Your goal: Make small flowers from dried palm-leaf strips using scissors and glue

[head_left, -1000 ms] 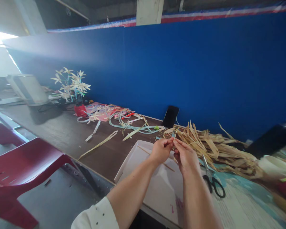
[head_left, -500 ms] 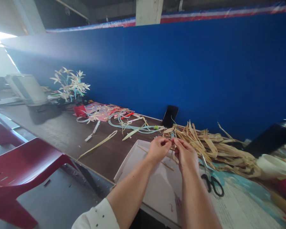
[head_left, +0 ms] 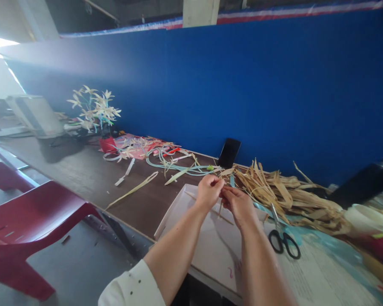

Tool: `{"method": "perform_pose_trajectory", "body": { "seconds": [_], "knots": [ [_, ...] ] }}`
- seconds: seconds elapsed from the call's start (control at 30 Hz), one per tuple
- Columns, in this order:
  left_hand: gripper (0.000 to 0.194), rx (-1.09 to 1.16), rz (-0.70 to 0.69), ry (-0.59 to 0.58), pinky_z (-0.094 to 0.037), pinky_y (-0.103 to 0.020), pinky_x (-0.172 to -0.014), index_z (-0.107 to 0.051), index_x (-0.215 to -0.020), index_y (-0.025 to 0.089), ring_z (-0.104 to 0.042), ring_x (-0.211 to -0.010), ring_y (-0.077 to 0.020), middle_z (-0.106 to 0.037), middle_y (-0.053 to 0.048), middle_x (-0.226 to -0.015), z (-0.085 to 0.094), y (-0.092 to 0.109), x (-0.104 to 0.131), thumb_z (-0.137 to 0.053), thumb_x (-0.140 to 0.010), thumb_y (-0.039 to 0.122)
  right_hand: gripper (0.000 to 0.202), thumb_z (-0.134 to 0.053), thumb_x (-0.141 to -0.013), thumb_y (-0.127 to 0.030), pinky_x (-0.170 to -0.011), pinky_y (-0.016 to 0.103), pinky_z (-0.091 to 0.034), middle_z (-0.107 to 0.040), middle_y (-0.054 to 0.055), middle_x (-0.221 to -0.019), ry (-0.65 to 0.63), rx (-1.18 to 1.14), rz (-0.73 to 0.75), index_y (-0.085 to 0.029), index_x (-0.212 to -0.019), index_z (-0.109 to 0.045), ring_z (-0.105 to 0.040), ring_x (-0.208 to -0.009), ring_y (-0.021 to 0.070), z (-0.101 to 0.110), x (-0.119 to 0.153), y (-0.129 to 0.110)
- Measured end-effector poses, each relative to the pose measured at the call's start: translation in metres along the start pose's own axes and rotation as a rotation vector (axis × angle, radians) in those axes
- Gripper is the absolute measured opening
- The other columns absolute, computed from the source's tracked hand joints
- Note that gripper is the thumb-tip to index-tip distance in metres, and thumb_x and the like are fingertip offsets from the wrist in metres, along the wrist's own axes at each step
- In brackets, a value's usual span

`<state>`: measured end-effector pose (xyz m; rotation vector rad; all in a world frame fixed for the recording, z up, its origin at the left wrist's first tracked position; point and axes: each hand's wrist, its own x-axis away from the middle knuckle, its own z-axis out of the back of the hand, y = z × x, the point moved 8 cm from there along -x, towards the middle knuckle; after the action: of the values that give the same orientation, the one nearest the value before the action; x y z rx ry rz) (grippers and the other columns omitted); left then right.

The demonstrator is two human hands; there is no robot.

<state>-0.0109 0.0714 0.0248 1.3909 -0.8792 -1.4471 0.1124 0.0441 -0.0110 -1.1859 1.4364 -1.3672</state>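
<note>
My left hand (head_left: pixel 209 192) and my right hand (head_left: pixel 240 205) meet over a shallow white tray (head_left: pixel 207 250), fingertips pinched close together. Between them is a thin straw-coloured strip (head_left: pixel 220 206), its lower end hanging under the fingers. Most of it is hidden by my fingers. In the tray beneath lies a slender pale stick (head_left: pixel 226 219). Scissors with black handles (head_left: pixel 284 244) rest to the right of my right forearm, blades pointing away. A heap of dried husk strips (head_left: pixel 293 199) spreads out beyond my right hand.
A dark phone (head_left: pixel 229 153) leans against the blue partition (head_left: pixel 274 85). Leftward on the table are looped pale-blue cords (head_left: pixel 191 171), a long folded strip (head_left: pixel 132 191) and white husk flowers (head_left: pixel 97 108) in a red pot (head_left: pixel 107 145). A white cup (head_left: pixel 368 219) stands right; a red chair (head_left: pixel 47 212) stands left.
Both hands have shifted slightly left and up, still pinched together. My right hand has turned a little, with its fingers now more below my left fingertips.
</note>
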Motion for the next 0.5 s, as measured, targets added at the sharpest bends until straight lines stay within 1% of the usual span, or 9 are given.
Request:
{"method": "perform_pose_trajectory", "body": {
  "seconds": [0.1, 0.23, 0.4, 0.5],
  "knots": [
    [0.018, -0.037, -0.029, 0.015, -0.038, -0.022, -0.064, -0.054, -0.057, 0.016, -0.048, -0.064, -0.0097, -0.05, 0.002, -0.063, 0.002, 0.003, 0.0, -0.056, -0.073, 0.024, 0.022, -0.068, -0.06, -0.033, -0.042, 0.022, -0.036, -0.061, 0.002, -0.057, -0.007, 0.012, 0.011, -0.015, -0.073, -0.069, -0.045, -0.044, 0.0088, -0.003, 0.002, -0.003],
    [0.018, -0.052, -0.026, 0.036, -0.037, -0.023, -0.064, -0.051, -0.056, 0.016, -0.047, -0.064, -0.01, -0.049, 0.002, -0.063, 0.003, 0.004, 0.001, -0.056, -0.073, 0.022, 0.021, -0.067, -0.063, -0.035, -0.04, 0.021, -0.032, -0.055, -0.001, -0.051, -0.045, 0.046, 0.005, -0.016, -0.07, -0.069, -0.041, -0.04, 0.0077, -0.007, 0.004, -0.003],
    [0.021, -0.037, -0.055, 0.069, -0.036, -0.023, -0.064, -0.047, -0.053, 0.016, -0.045, -0.063, -0.0098, -0.047, 0.002, -0.062, 0.006, 0.006, 0.003, -0.055, -0.072, 0.02, 0.021, -0.066, -0.064, -0.038, -0.041, 0.021, -0.033, -0.052, -0.002, -0.051, -0.09, 0.057, 0.008, -0.016, -0.065, -0.067, -0.04, -0.042, 0.0077, -0.01, 0.008, -0.003],
    [0.02, -0.027, -0.037, 0.081, -0.036, -0.023, -0.063, -0.048, -0.053, 0.016, -0.045, -0.063, -0.0097, -0.047, 0.002, -0.061, 0.007, 0.004, 0.002, -0.056, -0.071, 0.021, 0.021, -0.066, -0.064, -0.038, -0.042, 0.021, -0.035, -0.051, -0.002, -0.052, -0.122, 0.044, 0.011, -0.017, -0.063, -0.066, -0.04, -0.043, 0.008, -0.014, 0.01, -0.006]
  ]
}}
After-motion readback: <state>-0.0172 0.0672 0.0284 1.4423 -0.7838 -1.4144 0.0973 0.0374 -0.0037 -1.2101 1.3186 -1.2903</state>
